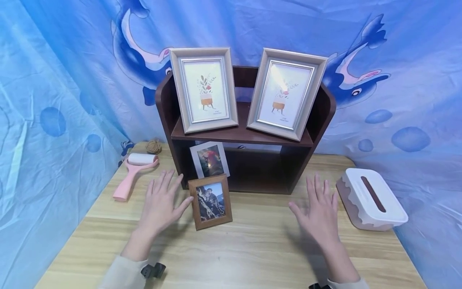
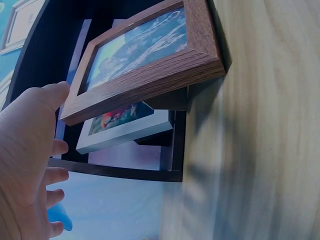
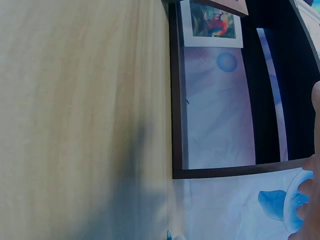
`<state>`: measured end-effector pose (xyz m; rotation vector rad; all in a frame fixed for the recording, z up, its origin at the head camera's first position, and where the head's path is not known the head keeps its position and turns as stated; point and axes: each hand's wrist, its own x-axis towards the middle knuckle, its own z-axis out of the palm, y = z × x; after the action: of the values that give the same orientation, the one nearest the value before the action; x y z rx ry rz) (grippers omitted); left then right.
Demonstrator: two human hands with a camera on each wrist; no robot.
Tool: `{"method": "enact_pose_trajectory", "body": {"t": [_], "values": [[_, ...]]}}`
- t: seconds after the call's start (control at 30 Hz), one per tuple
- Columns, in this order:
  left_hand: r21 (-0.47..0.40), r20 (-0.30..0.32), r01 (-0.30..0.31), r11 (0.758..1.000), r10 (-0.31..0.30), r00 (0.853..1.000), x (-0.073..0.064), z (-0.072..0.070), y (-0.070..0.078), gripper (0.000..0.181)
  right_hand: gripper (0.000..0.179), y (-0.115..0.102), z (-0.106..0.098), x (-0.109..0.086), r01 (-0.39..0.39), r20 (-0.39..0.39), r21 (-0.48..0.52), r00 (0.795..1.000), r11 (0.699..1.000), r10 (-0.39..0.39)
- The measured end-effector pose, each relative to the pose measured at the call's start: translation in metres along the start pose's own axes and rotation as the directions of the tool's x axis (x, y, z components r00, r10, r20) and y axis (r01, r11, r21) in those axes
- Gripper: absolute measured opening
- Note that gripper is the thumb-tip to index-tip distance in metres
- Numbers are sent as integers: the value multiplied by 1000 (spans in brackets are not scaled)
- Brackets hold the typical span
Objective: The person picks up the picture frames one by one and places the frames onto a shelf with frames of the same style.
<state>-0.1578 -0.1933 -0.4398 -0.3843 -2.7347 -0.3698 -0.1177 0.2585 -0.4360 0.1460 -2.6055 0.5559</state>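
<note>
Brown wooden picture frame (image 1: 211, 202), front and center-left, standing tilted back on the wood-grain tabletop (image 1: 260, 245), and here's the left hand (image 1: 162, 200) right alongside! Fingers spread, nothing in them; the thumb tip is at the frame's left edge, and whether it touches I cannot tell. Over on the other side, the right hand (image 1: 319, 212) hangs open-fingered too, gripping nothing, between the dark brown shelf (image 1: 242, 131) and the tissue box (image 1: 375, 200). Danger spot? That thumb, I'd say: one inward nudge could twist the frame or topple it off its rear strut. And look behind: the white-bordered parrot frame (image 1: 209, 158) stands so close that a backward shove would probably knock it too. Up top, two silver-toned frames (image 1: 205, 90) lean back; a bumped shelf might set them sliding.
</note>
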Motion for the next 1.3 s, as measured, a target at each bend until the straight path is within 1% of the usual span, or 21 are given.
{"method": "enact_pose_trajectory", "body": {"t": [0.1,0.17,0.27,0.33,0.4,0.47,0.57,0.63,0.7,0.77,0.83,0.93,0.97,1.03,1.13,1.17,1.23,1.3], "values": [[-13,-1,5,1000,-5,1000,1,2,2,78,92,2,2,-1,-21,9,3,1000,1000,21],[-41,-2,9,999,-9,1000,2,5,1,75,91,4,3,2,-35,8,21,999,999,35],[-150,-2,28,988,-29,1000,1,12,0,67,89,8,8,9,-64,0,86,998,994,65],[-258,11,54,965,-53,999,-1,18,-1,63,84,11,12,14,-83,-9,160,996,984,86],[-369,36,94,925,-87,996,-4,24,-1,60,78,14,17,19,-110,-17,232,993,966,117],[-466,67,135,874,-118,991,-6,29,0,59,72,17,22,24,-135,-19,316,989,939,149],[-595,115,190,781,-151,982,-8,35,3,59,64,19,30,34,-178,-19,426,978,887,205],[-661,140,220,717,-170,975,-9,37,6,59,62,21,34,41,-196,-22,491,971,849,237],[-708,176,260,656,-192,965,-9,39,9,61,60,21,38,48,-210,-25,533,964,820,263],[-732,216,307,608,-221,951,-9,41,11,64,57,21,41,55,-218,-25,573,959,790,282],[-749,262,358,557,-246,933,-9,44,13,67,54,21,43,63,-216,-24,612,956,761,291],[-774,312,406,485,-266,912,-10,48,17,65,47,20,45,72,-212,-23,658,954,723,300],[-785,322,414,461,-267,908,-11,49,18,61,45,20,46,75,-208,-29,665,952,717,304],[-803,329,417,425,-267,906,-12,51,20,54,38,20,48,79,-198,-57,662,948,723,312],[-811,339,433,393,-289,895,-14,53,23,47,31,19,49,82,-181,-111,630,941,755,318],[-815,343,441,375,-301,890,-15,53,23,47,28,19,49,83,-176,-126,616,940,768,317],[-817,353,460,348,-329,876,-16,54,22,48,24,19,49,83,-161,-150,596,940,786,306],[-822,370,479,308,-352,860,-17,54,21,49,21,19,49,83,-145,-168,579,942,803,291]]}}
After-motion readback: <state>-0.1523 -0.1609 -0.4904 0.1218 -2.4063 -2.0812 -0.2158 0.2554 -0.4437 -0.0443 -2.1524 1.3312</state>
